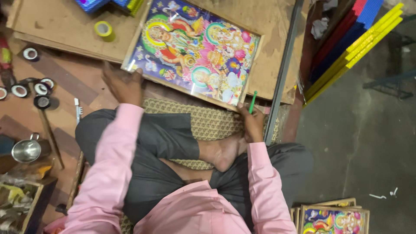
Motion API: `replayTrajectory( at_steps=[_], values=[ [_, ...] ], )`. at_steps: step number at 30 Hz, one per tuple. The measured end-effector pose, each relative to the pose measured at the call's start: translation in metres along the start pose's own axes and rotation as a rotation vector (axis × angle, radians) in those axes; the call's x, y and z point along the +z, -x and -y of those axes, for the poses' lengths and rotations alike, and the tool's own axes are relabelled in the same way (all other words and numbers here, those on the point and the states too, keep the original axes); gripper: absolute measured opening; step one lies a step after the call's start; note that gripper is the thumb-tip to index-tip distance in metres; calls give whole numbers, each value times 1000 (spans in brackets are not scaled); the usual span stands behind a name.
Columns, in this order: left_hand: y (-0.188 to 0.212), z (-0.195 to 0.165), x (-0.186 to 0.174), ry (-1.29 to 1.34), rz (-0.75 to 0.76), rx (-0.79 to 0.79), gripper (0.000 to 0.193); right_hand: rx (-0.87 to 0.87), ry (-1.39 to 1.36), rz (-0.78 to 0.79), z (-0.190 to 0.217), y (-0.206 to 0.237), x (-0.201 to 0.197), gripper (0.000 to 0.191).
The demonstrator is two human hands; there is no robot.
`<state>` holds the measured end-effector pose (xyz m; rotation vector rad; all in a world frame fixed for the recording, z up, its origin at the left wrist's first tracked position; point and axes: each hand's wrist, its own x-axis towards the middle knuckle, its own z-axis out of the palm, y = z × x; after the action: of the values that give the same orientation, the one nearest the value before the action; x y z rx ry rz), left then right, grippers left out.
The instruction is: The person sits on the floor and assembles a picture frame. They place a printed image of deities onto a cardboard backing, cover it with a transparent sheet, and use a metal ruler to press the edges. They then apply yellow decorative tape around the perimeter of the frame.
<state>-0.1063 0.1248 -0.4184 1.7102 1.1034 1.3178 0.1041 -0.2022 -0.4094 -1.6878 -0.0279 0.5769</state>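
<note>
The person sits cross-legged on a patterned mat (pixel 208 123), seen from above, in a pink shirt and grey trousers. The left hand (pixel 124 84) lies flat, fingers spread apart, pressing on the lower left corner of a large colourful picture (pixel 195 50) that rests tilted on a wooden board (pixel 268 26) at 12 o'clock from the person's lap. The right hand (pixel 251 123) is closed around a green pen (pixel 252 102), whose tip points up toward the lower right corner of the picture, just at its edge.

At 11 o'clock, on the board, stands a yellow-green roll of tape (pixel 103 29). At 9 to 10 o'clock on the floor lie several dark rolls of tape (pixel 37 89), a small white brush (pixel 78 109) and a hammer (pixel 45 125). At 8 o'clock sits a shiny metal cup (pixel 26 150). A long metal bar (pixel 281 71) runs along the right side of the board at 1 o'clock, with a stack of red, blue and yellow strips (pixel 353 41) beyond it at 2 o'clock. At 5 o'clock lies a stack of framed pictures (pixel 333 219)
</note>
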Motion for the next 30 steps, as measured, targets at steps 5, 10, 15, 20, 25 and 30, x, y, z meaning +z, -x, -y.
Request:
replayTrajectory(
  at_steps=[5, 10, 15, 20, 25, 30],
  values=[
    [71, -23, 50, 900, 344, -1150, 38, 162, -175, -20, 3, 8, 13, 15],
    [132, -65, 64, 1162, 260, -1074, 46, 78, -254, -25, -10, 60, 18, 37],
    [135, -75, 37, 1070, 281, -863, 48, 171, -347, 189, -19, 81, 4, 23],
    [127, -66, 10, 1032, 465, -870, 44, 140, -526, 80, -2, 59, -26, 27],
    [71, -39, 30, 931, 747, -951, 43, 92, -564, 125, 8, 61, -27, 19],
    [-25, -29, 69, 813, 1051, -923, 45, 241, -534, 1, 10, 60, 24, 26]
  ],
)
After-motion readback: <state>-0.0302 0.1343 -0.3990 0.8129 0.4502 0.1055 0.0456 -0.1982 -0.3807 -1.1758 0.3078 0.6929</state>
